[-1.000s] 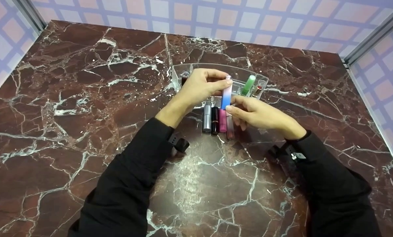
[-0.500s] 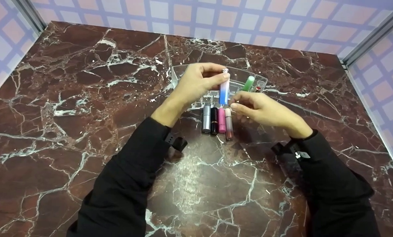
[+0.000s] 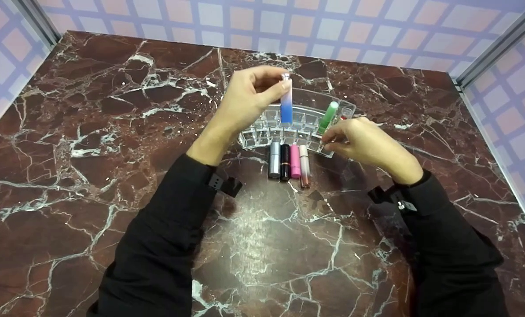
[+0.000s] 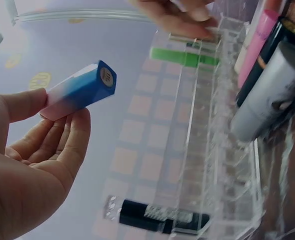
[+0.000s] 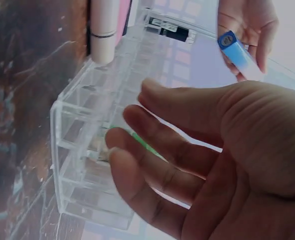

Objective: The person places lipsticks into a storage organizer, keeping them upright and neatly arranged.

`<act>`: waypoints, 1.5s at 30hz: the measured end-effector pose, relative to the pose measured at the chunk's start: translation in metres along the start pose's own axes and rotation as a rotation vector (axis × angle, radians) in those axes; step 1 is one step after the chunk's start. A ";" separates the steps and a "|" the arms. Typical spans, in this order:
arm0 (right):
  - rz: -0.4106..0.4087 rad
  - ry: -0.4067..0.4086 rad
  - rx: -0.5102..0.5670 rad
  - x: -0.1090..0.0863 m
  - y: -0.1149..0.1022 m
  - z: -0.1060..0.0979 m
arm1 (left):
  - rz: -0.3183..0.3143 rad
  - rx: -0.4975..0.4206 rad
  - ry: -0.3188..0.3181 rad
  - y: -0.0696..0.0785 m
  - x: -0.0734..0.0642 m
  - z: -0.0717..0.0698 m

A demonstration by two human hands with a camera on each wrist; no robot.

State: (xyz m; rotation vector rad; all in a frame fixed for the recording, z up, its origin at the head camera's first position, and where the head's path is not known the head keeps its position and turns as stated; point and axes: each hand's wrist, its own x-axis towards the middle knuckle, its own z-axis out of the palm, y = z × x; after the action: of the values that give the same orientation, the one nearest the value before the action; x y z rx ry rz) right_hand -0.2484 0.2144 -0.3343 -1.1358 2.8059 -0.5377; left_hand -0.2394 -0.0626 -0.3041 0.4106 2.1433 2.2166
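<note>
My left hand pinches a lipstick, blue fading to pale pink, near its pale top end. The tube hangs upright over a clear compartmented organizer, its blue base with a round label showing in the left wrist view. Fingers loosely bent around nothing, my right hand hovers at the organizer's right end. A green tube stands in a compartment near those fingers. Lined up in front lie a silver tube, a black tube, a pink tube and a pale-capped lip gloss.
A black tube with a clear cap stands in the organizer's left end, behind my left hand in the head view. A small red-topped tube shows at the right end. Checked panels border the marbled table.
My left hand has lifted the lipstick up and to the left, away from the tubes in front. The right hand has let go of it and moved right.
</note>
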 end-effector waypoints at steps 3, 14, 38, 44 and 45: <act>0.020 -0.013 -0.023 0.000 0.001 0.001 | 0.036 0.040 0.010 0.004 0.000 -0.002; 0.018 -0.029 -0.037 0.000 0.001 0.002 | 0.110 0.222 0.027 0.005 0.000 -0.006; 0.039 -0.048 -0.070 -0.002 0.004 0.001 | 0.053 0.640 0.017 -0.021 0.009 -0.021; 0.051 -0.064 -0.071 -0.001 0.004 0.002 | 0.026 0.646 0.023 -0.021 0.009 -0.024; 0.053 -0.065 -0.075 -0.001 0.004 0.002 | 0.030 0.647 0.023 -0.021 0.009 -0.024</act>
State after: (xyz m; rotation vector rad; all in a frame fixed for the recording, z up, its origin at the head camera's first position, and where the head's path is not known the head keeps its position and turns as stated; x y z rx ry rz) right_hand -0.2497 0.2168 -0.3375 -1.0670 2.8130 -0.3878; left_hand -0.2562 -0.0836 -0.3239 0.4282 2.8406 1.4827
